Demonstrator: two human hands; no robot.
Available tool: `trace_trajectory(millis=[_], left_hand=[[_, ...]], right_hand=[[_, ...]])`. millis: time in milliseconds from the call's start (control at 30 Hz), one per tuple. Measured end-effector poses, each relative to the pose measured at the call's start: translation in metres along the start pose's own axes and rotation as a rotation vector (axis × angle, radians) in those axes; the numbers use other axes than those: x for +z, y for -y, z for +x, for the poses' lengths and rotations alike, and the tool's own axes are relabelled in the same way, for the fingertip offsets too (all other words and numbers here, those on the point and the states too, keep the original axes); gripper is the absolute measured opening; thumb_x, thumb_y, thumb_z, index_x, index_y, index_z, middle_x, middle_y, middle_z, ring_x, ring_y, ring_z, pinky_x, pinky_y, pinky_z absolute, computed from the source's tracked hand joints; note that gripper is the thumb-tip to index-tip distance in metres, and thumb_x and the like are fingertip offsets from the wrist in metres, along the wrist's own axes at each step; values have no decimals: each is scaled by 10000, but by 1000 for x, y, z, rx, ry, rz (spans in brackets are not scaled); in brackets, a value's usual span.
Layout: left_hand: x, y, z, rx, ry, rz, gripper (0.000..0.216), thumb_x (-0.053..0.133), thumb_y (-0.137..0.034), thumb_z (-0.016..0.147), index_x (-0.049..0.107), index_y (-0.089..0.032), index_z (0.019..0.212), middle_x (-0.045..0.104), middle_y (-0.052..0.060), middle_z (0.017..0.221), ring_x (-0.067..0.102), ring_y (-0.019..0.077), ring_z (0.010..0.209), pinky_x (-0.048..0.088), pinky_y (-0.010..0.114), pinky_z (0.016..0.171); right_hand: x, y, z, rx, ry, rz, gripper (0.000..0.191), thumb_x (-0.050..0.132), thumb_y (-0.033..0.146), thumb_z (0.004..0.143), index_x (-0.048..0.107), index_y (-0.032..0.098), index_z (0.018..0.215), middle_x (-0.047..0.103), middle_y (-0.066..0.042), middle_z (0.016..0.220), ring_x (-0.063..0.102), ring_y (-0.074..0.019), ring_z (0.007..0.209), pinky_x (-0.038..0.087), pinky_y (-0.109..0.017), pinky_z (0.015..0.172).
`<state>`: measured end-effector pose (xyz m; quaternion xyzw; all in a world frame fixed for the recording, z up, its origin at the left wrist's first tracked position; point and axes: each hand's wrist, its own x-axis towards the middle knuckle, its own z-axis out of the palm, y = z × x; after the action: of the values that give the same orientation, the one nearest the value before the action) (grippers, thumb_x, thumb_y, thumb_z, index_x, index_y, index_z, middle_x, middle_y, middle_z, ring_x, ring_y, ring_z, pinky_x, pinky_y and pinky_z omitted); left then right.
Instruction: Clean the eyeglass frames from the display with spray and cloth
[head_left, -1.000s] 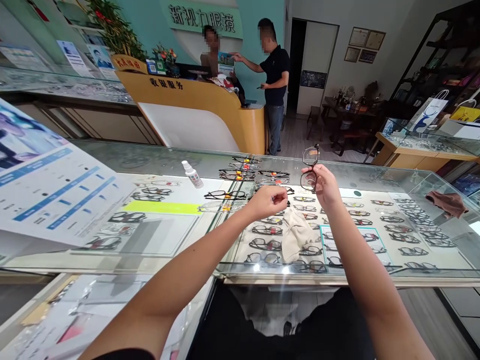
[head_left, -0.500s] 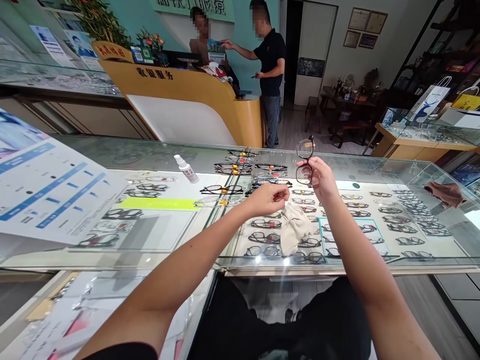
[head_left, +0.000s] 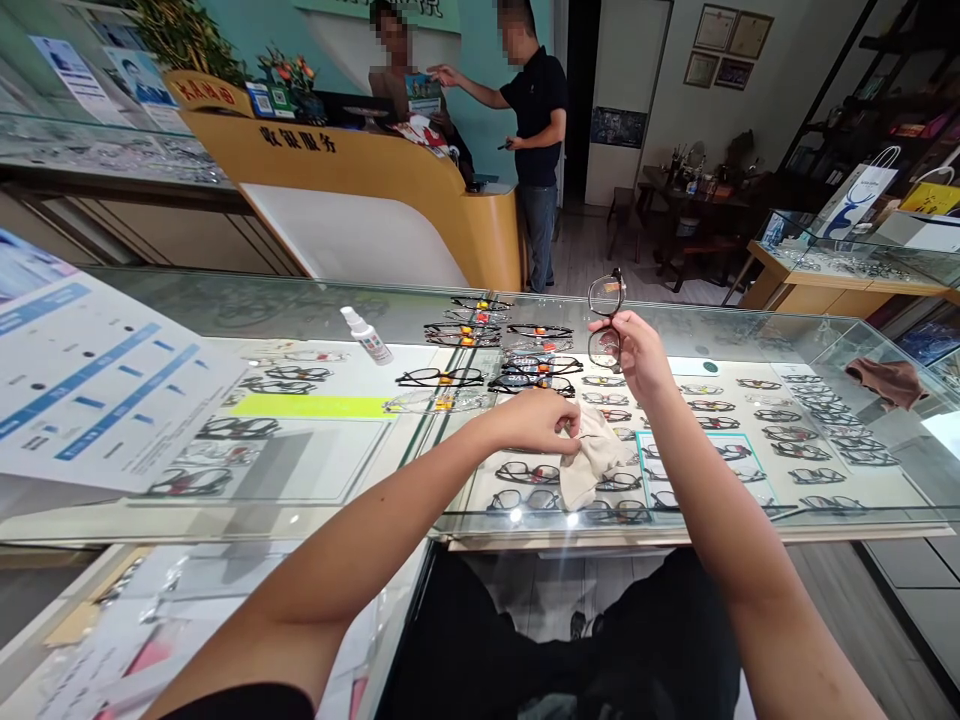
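Observation:
My right hand [head_left: 636, 352] is closed on a pair of dark-framed glasses [head_left: 606, 318], held upright above the glass counter [head_left: 750, 335]. My left hand [head_left: 538, 421] rests lower, its fingers pinched on the top edge of a beige cleaning cloth [head_left: 592, 462] that lies on the counter. Several other pairs of glasses [head_left: 465, 336] lie on the glass just beyond my hands. A small white spray bottle [head_left: 365, 336] lies on its side to the left of them.
A large printed sheet [head_left: 82, 380] covers the counter at left, and a brown cloth [head_left: 892, 380] lies at far right. Rows of frames fill the case under the glass. Two people stand at a yellow reception desk [head_left: 390, 200] behind.
My left hand dropped from mid-air down to the beige cloth and took hold of its edge. My right hand kept the glasses raised and barely moved.

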<state>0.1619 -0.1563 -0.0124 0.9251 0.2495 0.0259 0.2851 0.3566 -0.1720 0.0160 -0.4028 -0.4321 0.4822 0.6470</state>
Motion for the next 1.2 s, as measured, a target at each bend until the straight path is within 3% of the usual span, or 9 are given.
trace_trajectory(millis=[133, 267, 400, 667, 867, 1200], left_hand=[[-1, 0, 2, 4, 36, -102, 98, 647, -268, 690, 577, -210, 652, 496, -24, 579, 415, 150, 549, 256, 301, 540], [-7, 5, 6, 44, 5, -432, 132, 564, -288, 688, 468, -206, 652, 476, -25, 637, 426, 139, 618, 321, 279, 600], [-15, 11, 6, 36, -116, -751, 236, 633, -375, 679, 482, -195, 666, 525, -5, 697, 475, 140, 674, 367, 283, 656], [-21, 9, 3, -124, -404, -1193, 456, 811, -427, 595, 425, -199, 679, 452, -42, 652, 428, 93, 585, 337, 233, 547], [-26, 8, 3, -84, -580, -1258, 541, 897, -460, 562, 445, -188, 683, 448, -66, 624, 407, 62, 554, 330, 192, 519], [-28, 8, 3, -97, -623, -1234, 669, 972, -632, 476, 578, -157, 737, 527, -57, 578, 436, 64, 511, 331, 195, 493]], right_hand=[[0, 0, 0, 2, -1, -3, 326, 785, 436, 759, 517, 251, 750, 788, -18, 881, 569, -136, 717, 390, -252, 581], [0, 0, 0, -4, 23, 24, 305, 782, 413, 769, 530, 244, 740, 788, -20, 863, 578, -130, 713, 397, -235, 576], [1, 0, -1, 35, 62, 72, 286, 790, 420, 764, 569, 239, 755, 787, -30, 898, 619, -137, 737, 447, -241, 595], [3, 2, -6, 112, 191, 144, 318, 870, 407, 720, 605, 237, 762, 793, -17, 906, 682, -157, 780, 559, -264, 702], [4, 0, -8, 133, 282, 185, 295, 857, 377, 752, 607, 221, 776, 794, -28, 919, 710, -165, 863, 589, -273, 772], [7, -1, -13, 141, 332, 150, 320, 863, 413, 770, 606, 226, 806, 793, -18, 946, 718, -155, 890, 558, -295, 884]])
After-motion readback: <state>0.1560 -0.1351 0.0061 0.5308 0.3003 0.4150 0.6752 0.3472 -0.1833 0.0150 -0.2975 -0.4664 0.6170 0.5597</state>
